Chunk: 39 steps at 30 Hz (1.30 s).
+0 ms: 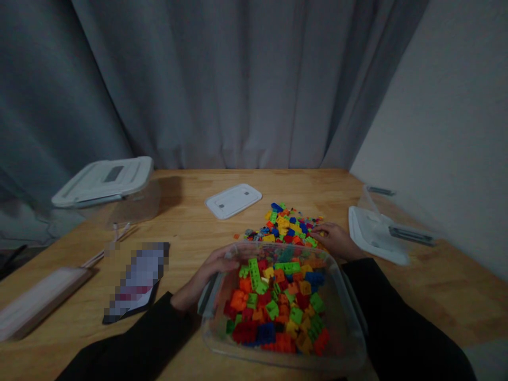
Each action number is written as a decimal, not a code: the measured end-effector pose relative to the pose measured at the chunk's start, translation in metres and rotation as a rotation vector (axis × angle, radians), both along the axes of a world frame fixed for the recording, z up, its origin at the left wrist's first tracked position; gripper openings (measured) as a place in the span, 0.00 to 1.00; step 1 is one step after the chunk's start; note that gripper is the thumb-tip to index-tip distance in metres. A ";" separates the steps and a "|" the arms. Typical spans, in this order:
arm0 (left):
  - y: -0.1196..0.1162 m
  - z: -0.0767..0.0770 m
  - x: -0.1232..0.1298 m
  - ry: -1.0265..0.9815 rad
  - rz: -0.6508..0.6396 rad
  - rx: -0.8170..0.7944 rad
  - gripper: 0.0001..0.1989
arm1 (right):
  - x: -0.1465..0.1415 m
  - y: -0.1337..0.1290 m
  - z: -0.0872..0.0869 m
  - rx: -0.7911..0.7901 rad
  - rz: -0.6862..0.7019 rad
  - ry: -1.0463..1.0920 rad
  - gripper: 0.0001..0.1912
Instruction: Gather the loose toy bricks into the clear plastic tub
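A clear plastic box (351, 338) stands close in front of me, tilted toward me, with many colourful toy building bricks (273, 312) inside. My left hand (216, 269) is closed on the box's far left rim, its thumb over the edge. Beyond the box, a heap of loose bricks (283, 225) in mixed sizes and colours lies on the table. At the right side of this heap is my right hand (335, 241), its fingers stretched out and touching the bricks. Part of the heap is hidden behind the box wall.
A lidded clear box (107, 182) stands at the left back. A white lid (234, 201) lies behind the heap. Another clear box (400, 217) rests with a white lid (359, 233) on the right. Left are a phone (138, 280) and a pale oblong device (43, 301) with a cable.
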<state>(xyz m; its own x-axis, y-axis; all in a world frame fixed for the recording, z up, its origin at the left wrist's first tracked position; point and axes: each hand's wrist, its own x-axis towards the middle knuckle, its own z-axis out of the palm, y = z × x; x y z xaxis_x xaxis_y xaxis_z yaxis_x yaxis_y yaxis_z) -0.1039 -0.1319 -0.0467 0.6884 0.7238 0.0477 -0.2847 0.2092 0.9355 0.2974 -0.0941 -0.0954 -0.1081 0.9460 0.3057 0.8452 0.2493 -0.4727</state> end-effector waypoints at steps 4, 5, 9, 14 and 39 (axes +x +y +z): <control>-0.001 0.001 0.001 -0.021 -0.007 0.000 0.26 | -0.001 -0.001 0.002 -0.005 0.014 0.005 0.14; -0.002 0.001 0.001 -0.027 -0.006 -0.002 0.26 | -0.001 -0.001 0.002 -0.003 0.017 0.011 0.14; -0.001 0.001 0.001 -0.014 0.004 -0.006 0.26 | 0.004 0.000 0.001 -0.002 0.027 0.014 0.13; 0.000 -0.002 -0.001 -0.016 -0.014 -0.001 0.26 | 0.008 0.002 -0.001 -0.005 0.053 0.015 0.13; -0.001 -0.003 0.000 -0.014 -0.002 -0.038 0.27 | -0.005 -0.007 0.008 -0.041 0.065 0.102 0.09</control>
